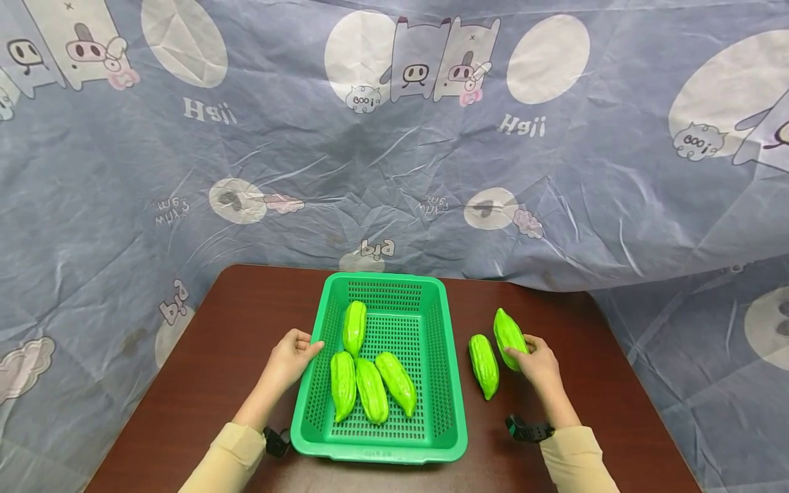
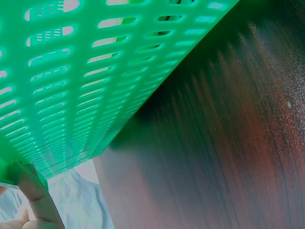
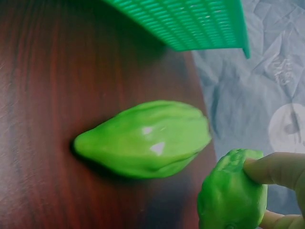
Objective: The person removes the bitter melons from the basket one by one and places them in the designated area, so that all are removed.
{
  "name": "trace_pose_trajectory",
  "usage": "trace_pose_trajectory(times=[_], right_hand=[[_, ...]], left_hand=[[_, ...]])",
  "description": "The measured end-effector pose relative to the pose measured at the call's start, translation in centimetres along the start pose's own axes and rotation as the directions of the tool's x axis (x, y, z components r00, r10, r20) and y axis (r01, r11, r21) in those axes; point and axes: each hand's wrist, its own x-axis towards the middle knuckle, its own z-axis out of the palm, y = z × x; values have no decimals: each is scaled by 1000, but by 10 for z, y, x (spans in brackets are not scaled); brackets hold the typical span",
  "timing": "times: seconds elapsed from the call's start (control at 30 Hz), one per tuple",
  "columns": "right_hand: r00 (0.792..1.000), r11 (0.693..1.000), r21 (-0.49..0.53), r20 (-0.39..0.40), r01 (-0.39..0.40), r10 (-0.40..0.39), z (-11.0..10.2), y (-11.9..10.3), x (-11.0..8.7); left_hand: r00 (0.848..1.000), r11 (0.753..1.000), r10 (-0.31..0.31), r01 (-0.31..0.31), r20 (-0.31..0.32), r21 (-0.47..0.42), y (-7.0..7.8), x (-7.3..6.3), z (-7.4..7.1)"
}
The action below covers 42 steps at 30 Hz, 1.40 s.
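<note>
A green plastic basket (image 1: 379, 452) with slotted walls stands on the table. My left hand (image 1: 292, 356) grips its left rim between thumb and fingers; the left wrist view shows a finger (image 2: 35, 193) hooked at the rim. Several bright green, ridged bitter melons lie inside, one (image 1: 354, 329) toward the back and the others (image 1: 372, 392) nearer the front. To the right of the basket, my right hand (image 1: 541, 366) holds a bitter melon (image 1: 508, 337) between thumb and fingers. Another bitter melon (image 3: 143, 138) lies on the table between that hand and the basket.
The dark brown wooden table (image 1: 246, 308) ends at a blue-grey patterned cloth (image 1: 345, 171) hanging behind and at both sides. A black wrist device (image 1: 527, 429) is on the right wrist, and another (image 1: 277, 441) is by the left wrist.
</note>
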Motion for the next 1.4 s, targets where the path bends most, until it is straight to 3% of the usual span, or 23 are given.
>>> trace_pose_trajectory(times=[0.3, 0.87, 1.4], right_hand=[[1000, 999, -31, 20, -17, 18, 9, 18, 2], [999, 999, -36, 39, -12, 14, 18, 30, 1], [999, 999, -53, 44, 10, -7, 16, 22, -1]], left_hand=[[1000, 1000, 8, -8, 1, 6, -1, 1, 1], [1000, 999, 9, -9, -15, 33, 0, 3, 3], [999, 999, 25, -23, -42, 32, 4, -4, 2]])
